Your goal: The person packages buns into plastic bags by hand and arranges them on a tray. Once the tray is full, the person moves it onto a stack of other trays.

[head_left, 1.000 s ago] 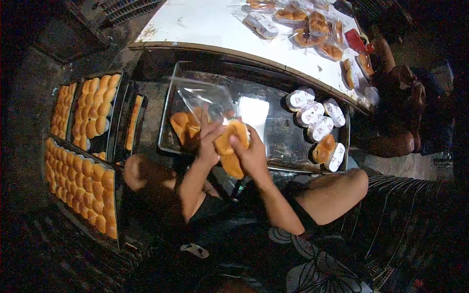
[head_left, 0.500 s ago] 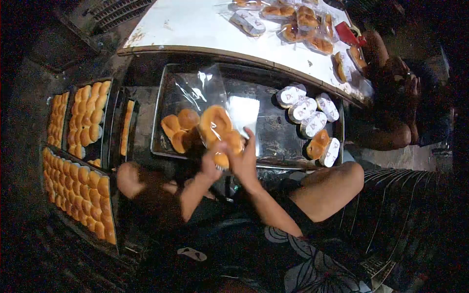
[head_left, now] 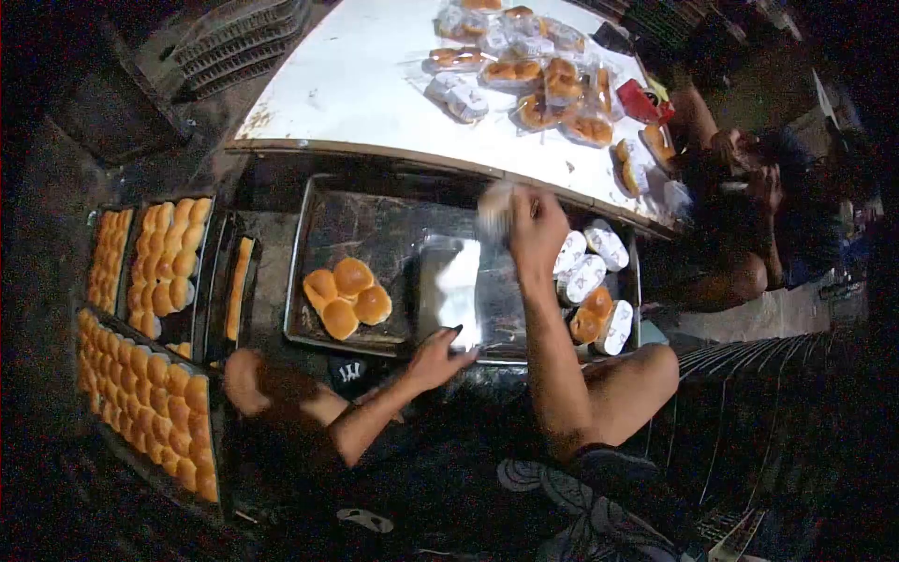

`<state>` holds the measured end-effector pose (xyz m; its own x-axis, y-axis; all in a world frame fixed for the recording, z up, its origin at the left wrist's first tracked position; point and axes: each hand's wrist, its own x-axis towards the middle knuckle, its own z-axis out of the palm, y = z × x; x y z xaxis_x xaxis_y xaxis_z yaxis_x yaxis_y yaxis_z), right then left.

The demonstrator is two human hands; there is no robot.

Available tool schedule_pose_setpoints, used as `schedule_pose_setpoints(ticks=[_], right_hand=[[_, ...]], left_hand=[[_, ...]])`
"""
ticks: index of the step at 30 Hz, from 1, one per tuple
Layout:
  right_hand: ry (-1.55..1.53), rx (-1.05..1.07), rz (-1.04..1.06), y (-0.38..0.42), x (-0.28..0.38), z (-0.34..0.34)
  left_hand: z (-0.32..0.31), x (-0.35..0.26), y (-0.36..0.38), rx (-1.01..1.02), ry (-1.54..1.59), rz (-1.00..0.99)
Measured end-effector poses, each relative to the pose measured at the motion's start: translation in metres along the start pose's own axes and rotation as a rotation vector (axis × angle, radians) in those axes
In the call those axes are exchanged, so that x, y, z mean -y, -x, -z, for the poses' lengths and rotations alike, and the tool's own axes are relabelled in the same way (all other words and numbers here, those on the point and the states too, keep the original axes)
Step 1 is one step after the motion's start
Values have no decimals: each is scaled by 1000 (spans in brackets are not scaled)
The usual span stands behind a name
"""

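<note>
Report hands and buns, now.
Right hand raised, grip shut on bagged bun. Left hand on tray edge. Four loose buns untouched. Nothing blocking.

The metal tray point(head_left: 318, 281) is looking dull and scuffed. Glossy clear plastic bags point(head_left: 454, 290) are gleaming on it. The buns point(head_left: 348, 298) are showing smooth, shiny crusts.

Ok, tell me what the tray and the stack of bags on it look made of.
Tray: seemingly metal, dull grey and scuffed, with a raised, faintly shiny rim. Bags: likely thin clear plastic film, glossy; bright white glare and see-through edges show it. The left hand touches their near edge.
</note>
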<state>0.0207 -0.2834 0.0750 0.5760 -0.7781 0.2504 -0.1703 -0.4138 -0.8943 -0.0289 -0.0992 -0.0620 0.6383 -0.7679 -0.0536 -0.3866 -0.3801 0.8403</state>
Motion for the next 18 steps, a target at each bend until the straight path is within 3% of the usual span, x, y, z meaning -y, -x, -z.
schedule_pose_setpoints(ticks=[1,3,4,5,6,7,8,9,11,12,13,14,15,17,18], right_hand=[[-93,-131,321,-19,5,-7],[166,-79,452,-13,-1,-20],[155,65,424,4,-12,-24],[144,208,395,31,-26,-22],[227,528,-72,66,-41,-12],[74,575,-36,104,-74,-11],[160,664,-142,141,-89,-1],[-152,819,-195,180,-138,0],[69,1029,-318,195,-100,24],[165,915,-367,203,-104,18],[107,616,-117,208,-109,8],[129,603,-153,196,-97,6],[147,594,-193,185,-84,4],[239,700,-175,188,-88,3],[193,605,65,190,-90,0]], left_hand=[[-8,15,2,-4,1,-12],[-32,72,7,359,-623,-219],[-39,92,7,348,-620,-223],[-40,105,4,502,-753,-181],[-43,117,2,662,-886,-135],[-23,95,2,660,-883,-134],[12,56,7,468,-686,-86],[33,32,7,277,-489,-34],[39,33,7,222,-318,-3],[41,35,11,168,-156,19],[39,28,9,179,7,93],[34,21,9,181,169,171],[10,43,11,11,314,135],[29,18,6,-234,90,-30],[35,16,4,-254,112,15]])
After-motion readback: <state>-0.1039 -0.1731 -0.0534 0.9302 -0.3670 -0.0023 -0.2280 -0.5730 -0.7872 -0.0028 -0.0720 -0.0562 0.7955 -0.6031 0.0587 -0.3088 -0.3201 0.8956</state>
